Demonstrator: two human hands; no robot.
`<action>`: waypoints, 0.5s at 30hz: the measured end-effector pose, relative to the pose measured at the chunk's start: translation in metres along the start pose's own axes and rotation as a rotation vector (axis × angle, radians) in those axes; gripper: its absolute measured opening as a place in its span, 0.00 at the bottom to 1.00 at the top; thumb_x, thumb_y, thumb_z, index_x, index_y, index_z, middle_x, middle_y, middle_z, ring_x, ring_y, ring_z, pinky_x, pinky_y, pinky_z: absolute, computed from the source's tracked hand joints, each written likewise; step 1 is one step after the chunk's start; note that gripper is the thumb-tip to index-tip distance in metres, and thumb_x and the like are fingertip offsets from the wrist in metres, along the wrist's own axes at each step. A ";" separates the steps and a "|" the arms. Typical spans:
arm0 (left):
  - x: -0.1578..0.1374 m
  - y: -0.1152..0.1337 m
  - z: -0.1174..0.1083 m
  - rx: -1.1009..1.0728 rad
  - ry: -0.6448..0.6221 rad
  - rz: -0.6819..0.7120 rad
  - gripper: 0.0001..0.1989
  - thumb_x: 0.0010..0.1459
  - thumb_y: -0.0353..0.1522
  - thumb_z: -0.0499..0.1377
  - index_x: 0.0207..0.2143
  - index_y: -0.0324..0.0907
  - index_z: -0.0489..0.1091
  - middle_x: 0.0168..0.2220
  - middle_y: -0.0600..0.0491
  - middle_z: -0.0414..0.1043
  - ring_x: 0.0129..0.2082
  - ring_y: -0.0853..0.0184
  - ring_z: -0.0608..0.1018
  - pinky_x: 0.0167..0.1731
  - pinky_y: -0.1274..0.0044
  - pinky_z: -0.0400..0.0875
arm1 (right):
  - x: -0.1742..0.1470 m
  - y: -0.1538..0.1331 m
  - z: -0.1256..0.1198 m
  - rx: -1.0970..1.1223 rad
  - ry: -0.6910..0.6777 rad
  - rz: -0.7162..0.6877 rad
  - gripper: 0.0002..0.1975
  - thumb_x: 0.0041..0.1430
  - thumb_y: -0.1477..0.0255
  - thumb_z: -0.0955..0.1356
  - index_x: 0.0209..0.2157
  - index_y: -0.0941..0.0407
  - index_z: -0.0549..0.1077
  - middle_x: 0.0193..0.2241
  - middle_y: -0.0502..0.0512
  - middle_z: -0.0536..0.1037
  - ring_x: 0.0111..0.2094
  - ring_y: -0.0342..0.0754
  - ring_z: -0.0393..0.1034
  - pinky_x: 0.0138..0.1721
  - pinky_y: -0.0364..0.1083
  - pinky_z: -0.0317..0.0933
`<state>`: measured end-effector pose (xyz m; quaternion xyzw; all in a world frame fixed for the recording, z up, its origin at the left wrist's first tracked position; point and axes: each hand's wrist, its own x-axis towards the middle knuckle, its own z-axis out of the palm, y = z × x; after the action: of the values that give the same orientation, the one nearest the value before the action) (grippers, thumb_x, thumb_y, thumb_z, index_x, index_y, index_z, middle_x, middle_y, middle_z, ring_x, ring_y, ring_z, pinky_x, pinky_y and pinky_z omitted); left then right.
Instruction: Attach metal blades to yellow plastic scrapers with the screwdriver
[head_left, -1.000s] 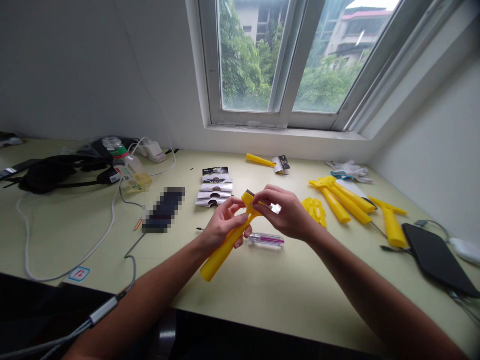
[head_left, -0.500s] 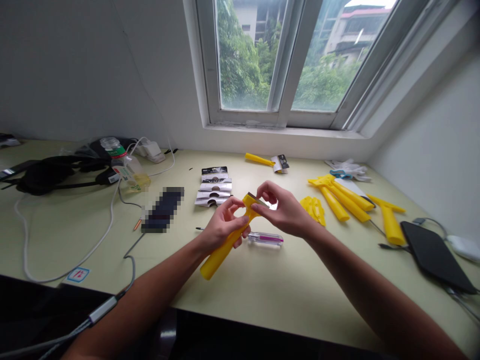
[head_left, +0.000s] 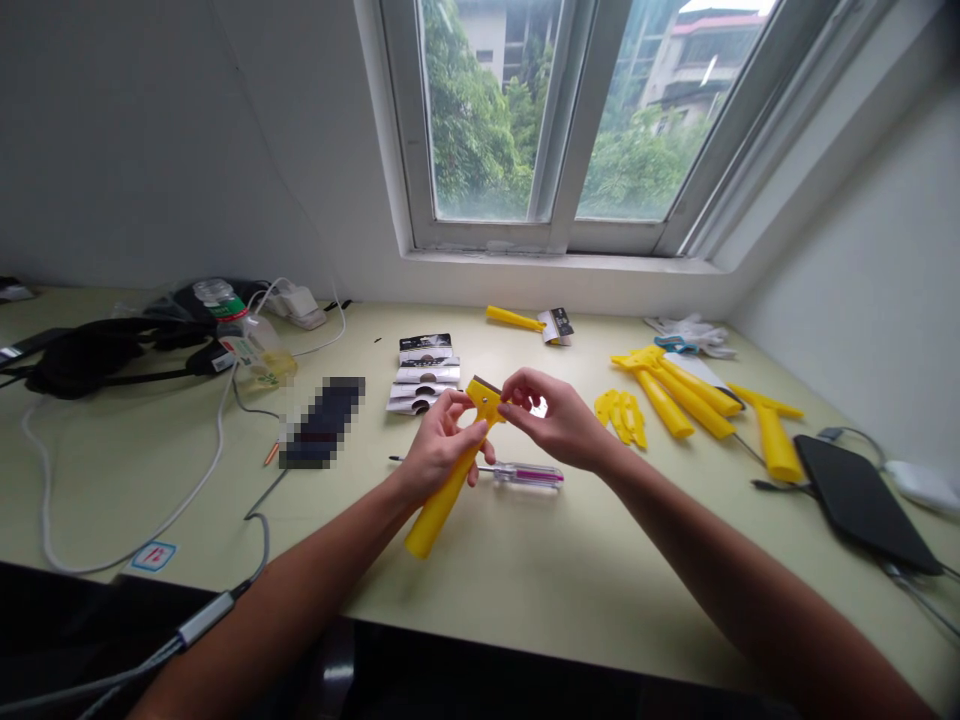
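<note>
My left hand (head_left: pixel 442 445) is wrapped round the neck of a yellow scraper (head_left: pixel 435 515), whose handle slants down toward the table's front edge. A dark strip runs along the top of its head, and a small screw shows on the face. At the head's right end, my right hand (head_left: pixel 559 415) pinches the corner between thumb and fingers. The fingertips cover that corner. Below both hands lies a screwdriver (head_left: pixel 529 475) with a clear and pink handle, its shaft pointing left behind the left hand's fingers.
Black and white packaging cards (head_left: pixel 425 375) lie behind my hands. To the right are yellow plastic pieces (head_left: pixel 621 415), several yellow scrapers (head_left: pixel 675 395), white gloves (head_left: pixel 694 335) and a black phone-like slab (head_left: pixel 862 500). A bottle (head_left: pixel 251 340) and cables stand left. Another scraper (head_left: pixel 517 318) lies near the window.
The scraper's head has turned, so its face and screw now show toward me. My right hand has shifted from the top of the head to its right corner.
</note>
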<state>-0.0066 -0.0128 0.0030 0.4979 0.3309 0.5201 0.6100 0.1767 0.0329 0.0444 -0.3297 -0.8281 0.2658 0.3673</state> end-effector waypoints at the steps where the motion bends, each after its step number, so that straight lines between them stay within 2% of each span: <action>1: 0.001 0.001 -0.001 -0.007 0.020 0.009 0.18 0.55 0.39 0.64 0.41 0.43 0.59 0.49 0.48 0.64 0.24 0.70 0.78 0.11 0.82 0.69 | -0.001 -0.001 -0.004 -0.054 -0.020 -0.016 0.03 0.58 0.71 0.67 0.34 0.55 0.69 0.28 0.50 0.71 0.29 0.43 0.64 0.31 0.44 0.59; 3: 0.003 0.002 -0.005 -0.015 0.064 0.026 0.19 0.55 0.38 0.63 0.42 0.43 0.58 0.47 0.49 0.64 0.24 0.71 0.78 0.11 0.83 0.69 | -0.004 -0.003 -0.011 -0.177 -0.155 -0.028 0.05 0.58 0.68 0.67 0.35 0.55 0.71 0.29 0.51 0.72 0.30 0.44 0.66 0.32 0.45 0.60; 6: 0.006 0.004 -0.012 -0.028 0.122 0.046 0.19 0.55 0.37 0.63 0.42 0.43 0.57 0.44 0.51 0.64 0.24 0.71 0.77 0.11 0.83 0.68 | -0.013 0.002 -0.010 -0.365 -0.499 0.011 0.14 0.50 0.63 0.72 0.38 0.53 0.73 0.34 0.54 0.75 0.31 0.48 0.68 0.30 0.46 0.60; 8: 0.007 0.007 -0.015 -0.044 0.152 0.054 0.19 0.54 0.37 0.64 0.42 0.44 0.57 0.43 0.52 0.64 0.25 0.71 0.77 0.11 0.84 0.68 | -0.019 0.008 -0.003 -0.492 -0.643 0.046 0.15 0.44 0.66 0.74 0.36 0.54 0.75 0.36 0.56 0.74 0.30 0.48 0.69 0.27 0.45 0.58; 12: 0.009 0.012 -0.018 -0.051 0.197 0.057 0.19 0.54 0.36 0.64 0.41 0.44 0.57 0.42 0.53 0.64 0.25 0.71 0.77 0.11 0.85 0.67 | -0.019 0.018 0.000 -0.560 -0.732 0.082 0.10 0.43 0.73 0.73 0.31 0.54 0.75 0.32 0.55 0.73 0.25 0.45 0.67 0.21 0.42 0.54; 15: 0.009 0.012 -0.020 -0.045 0.203 0.064 0.18 0.54 0.35 0.63 0.41 0.43 0.57 0.43 0.52 0.64 0.25 0.71 0.77 0.11 0.85 0.66 | -0.013 0.013 -0.026 -0.441 -0.710 0.107 0.08 0.42 0.74 0.74 0.29 0.53 0.76 0.22 0.50 0.73 0.21 0.44 0.65 0.18 0.41 0.51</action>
<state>-0.0263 0.0004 0.0101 0.4391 0.3633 0.5944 0.5675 0.2083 0.0366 0.0445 -0.3308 -0.9220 0.1982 -0.0348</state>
